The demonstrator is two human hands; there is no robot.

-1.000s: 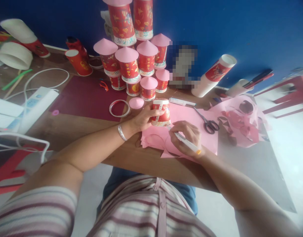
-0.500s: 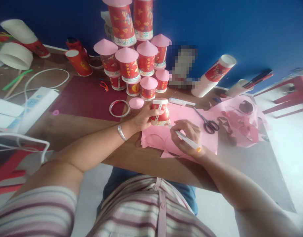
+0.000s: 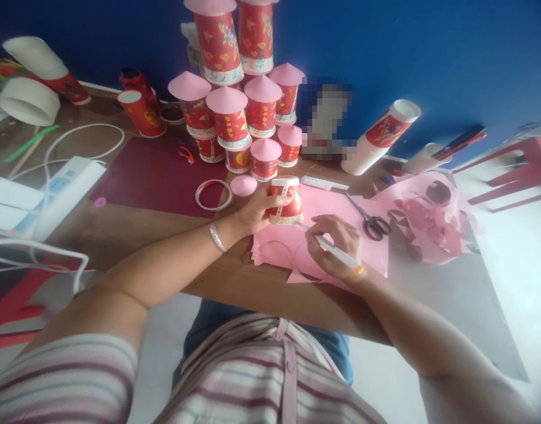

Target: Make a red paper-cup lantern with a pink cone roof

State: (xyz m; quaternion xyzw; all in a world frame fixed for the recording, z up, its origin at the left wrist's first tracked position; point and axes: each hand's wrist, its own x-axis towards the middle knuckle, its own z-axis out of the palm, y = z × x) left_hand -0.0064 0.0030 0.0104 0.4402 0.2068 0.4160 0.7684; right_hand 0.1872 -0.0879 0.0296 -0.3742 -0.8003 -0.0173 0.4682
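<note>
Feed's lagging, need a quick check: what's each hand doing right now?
Left hand: closed on the red paper cup.
Right hand: closed on the white pen.

red paper cup with a white band: yellowish print on the red. slim white plastic pen: orange end cap. flat pink paper sheet: plain, no print. stacked red paper cups: gold motifs, white rims, pink cone tops. dark maroon rectangular mat: plain. brown wooden table: grain visible. black-handled metal scissors. blue wall: solid. striped cloth shirt: pink, white, grey bands.
</note>
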